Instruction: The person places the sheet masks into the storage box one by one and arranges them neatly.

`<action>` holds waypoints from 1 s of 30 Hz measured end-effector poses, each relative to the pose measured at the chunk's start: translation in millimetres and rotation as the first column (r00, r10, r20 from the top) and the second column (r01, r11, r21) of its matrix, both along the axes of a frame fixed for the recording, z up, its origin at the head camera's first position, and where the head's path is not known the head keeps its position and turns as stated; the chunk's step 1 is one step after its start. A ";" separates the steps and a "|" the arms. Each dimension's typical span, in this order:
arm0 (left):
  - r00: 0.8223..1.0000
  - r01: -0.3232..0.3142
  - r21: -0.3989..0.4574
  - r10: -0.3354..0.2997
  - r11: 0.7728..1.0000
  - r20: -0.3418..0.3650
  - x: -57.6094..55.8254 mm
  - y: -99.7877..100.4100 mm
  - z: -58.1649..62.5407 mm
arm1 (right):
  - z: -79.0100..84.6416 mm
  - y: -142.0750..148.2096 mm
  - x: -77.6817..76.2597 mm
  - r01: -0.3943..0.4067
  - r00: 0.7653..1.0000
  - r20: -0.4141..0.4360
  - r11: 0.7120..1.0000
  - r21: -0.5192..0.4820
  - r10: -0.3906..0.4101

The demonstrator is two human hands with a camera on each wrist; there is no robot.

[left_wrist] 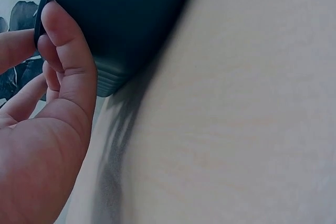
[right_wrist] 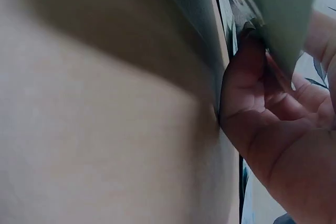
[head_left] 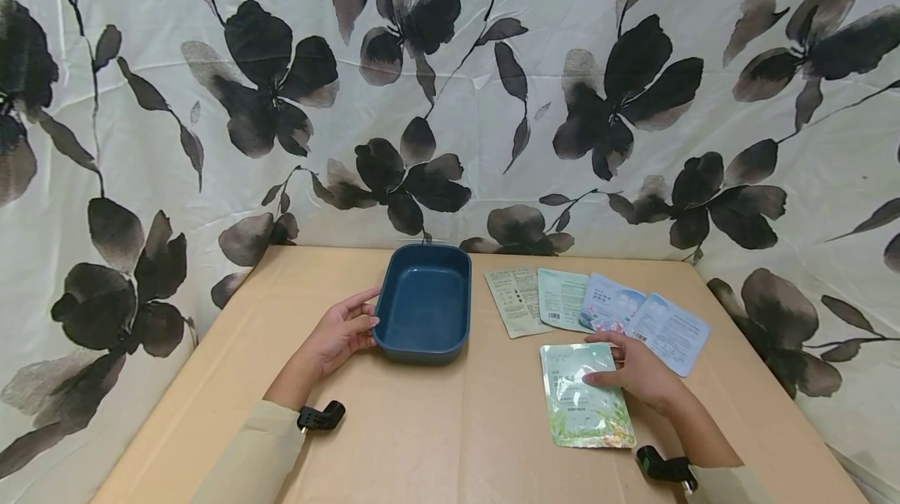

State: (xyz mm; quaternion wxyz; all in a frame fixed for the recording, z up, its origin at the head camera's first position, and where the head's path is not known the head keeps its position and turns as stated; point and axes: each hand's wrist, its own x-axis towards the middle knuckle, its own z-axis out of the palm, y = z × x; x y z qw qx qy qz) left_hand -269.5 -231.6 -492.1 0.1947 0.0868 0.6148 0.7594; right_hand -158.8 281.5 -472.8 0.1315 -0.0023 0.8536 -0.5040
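A dark blue rectangular plastic bin stands on the table, open side up. My left hand grips its left side, thumb and fingertips at the rim in the left wrist view. A shiny green-and-white sheet mask packet, printed with plants, is in my right hand. That hand pinches it by its right edge, thumb on the front and fingers behind. In the right wrist view the packet hangs between thumb and fingers, above the table.
Behind the right hand several flat packets lie in an overlapping fan: a beige one, a mint one, a blue one with flowers and a pale blue printed one. The table ends at a floral curtain.
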 end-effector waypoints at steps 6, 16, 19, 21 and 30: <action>1.000 0.002 0.013 -0.002 1.000 0.003 1.0 0.3 -0.2 | -2.8 -2.2 -0.9 -0.002 1.000 0.011 0.997 -0.077 0.003; 1.000 0.004 0.024 -0.004 1.000 0.005 2.9 1.8 1.0 | -7.3 -7.5 -2.5 -0.008 1.000 0.006 0.994 -0.111 0.009; 1.000 0.005 0.029 -0.005 1.000 0.009 2.8 1.4 0.4 | -6.9 -10.5 -2.7 0.004 1.000 -0.005 0.997 -0.072 -0.004; 1.000 0.004 0.030 -0.005 1.000 0.011 2.8 1.0 0.0 | -6.2 -12.5 -2.9 0.011 1.000 -0.013 0.999 -0.047 -0.012; 1.000 0.006 0.042 -0.007 0.999 0.010 3.1 -0.1 -0.7 | -5.2 -19.1 -4.1 0.008 1.000 -0.019 0.995 -0.101 -0.010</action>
